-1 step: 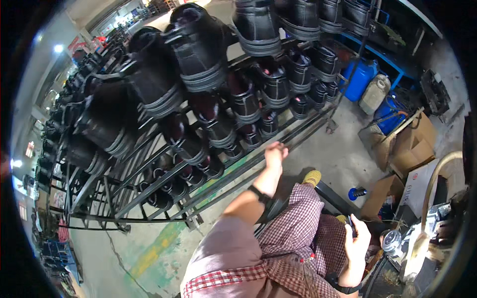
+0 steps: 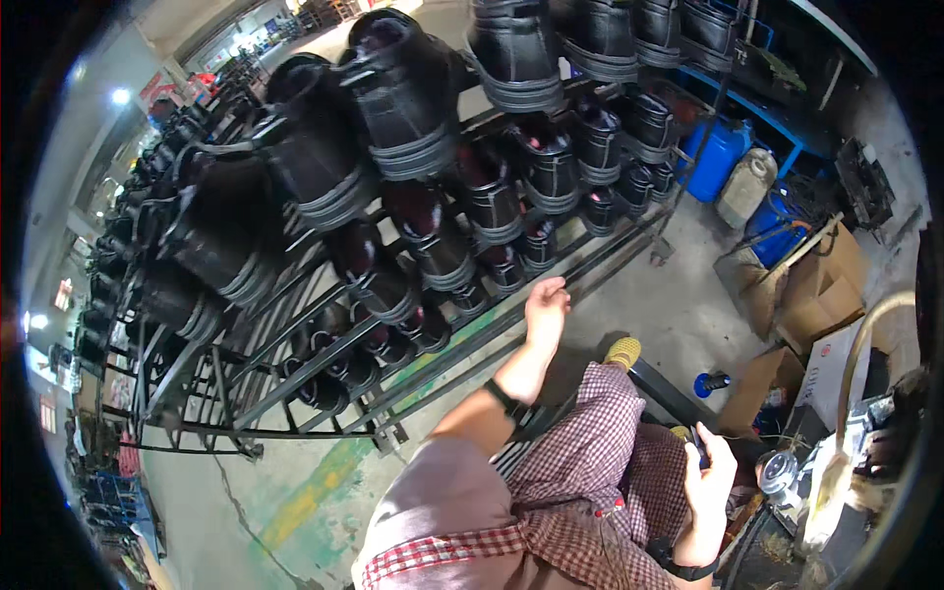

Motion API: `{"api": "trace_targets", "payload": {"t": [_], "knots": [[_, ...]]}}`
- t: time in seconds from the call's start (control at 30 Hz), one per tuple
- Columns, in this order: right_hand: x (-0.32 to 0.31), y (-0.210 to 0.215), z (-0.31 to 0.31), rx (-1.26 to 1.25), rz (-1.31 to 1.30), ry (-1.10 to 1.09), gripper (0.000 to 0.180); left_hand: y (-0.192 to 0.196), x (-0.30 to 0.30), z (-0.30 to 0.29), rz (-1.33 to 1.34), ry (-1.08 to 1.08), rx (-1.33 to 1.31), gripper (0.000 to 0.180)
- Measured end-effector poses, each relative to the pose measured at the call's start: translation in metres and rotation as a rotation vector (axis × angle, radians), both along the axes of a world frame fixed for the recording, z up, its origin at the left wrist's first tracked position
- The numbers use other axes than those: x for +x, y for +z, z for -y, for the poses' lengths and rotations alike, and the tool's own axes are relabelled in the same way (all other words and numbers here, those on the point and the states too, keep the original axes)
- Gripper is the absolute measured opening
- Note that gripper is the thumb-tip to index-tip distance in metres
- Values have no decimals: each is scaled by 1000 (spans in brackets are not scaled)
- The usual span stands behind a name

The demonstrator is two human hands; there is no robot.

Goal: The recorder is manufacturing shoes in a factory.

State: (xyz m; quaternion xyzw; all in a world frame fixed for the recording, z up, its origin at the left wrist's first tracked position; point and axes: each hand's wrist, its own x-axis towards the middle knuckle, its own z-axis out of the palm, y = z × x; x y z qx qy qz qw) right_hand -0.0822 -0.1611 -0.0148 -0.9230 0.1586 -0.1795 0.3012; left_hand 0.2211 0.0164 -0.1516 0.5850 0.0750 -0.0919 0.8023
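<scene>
Grey floor [image 2: 693,275], black shoe rack [image 2: 308,374] near left hand [image 2: 547,313].

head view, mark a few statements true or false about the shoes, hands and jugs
1. Black leather shoes stand on a black metal rack. True.
2. The bare left hand holds one of these shoes. False: no shoe is in it.
3. The bare right hand holds a small dark object. True.
4. A yellow textured shoe sits on the rack. False: it is being worn.
5. A grimy pale plastic jug stands beside a blue plastic jug. True.
</scene>
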Motion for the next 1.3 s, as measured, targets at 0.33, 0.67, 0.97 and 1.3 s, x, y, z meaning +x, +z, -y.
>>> {"api": "trace_targets", "payload": {"t": [0.33, 0.67, 0.97, 1.3], "knots": [[-7, 42, -57, 331, -23, 67, 13, 200, -38, -229, 971, 460, 1647, 32], [-64, 39, -62, 708, -41, 40, 12, 199, -267, -39, 1879, -658, 676, 24], [-128, 12, -19, 1285, 225, 47, 43, 146, -269, -20, -144, -678, -375, 66], [-74, 39, 33, 1012, 747, -333, 17, 206, -266, 46, 670, -411, -67, 83]]}}
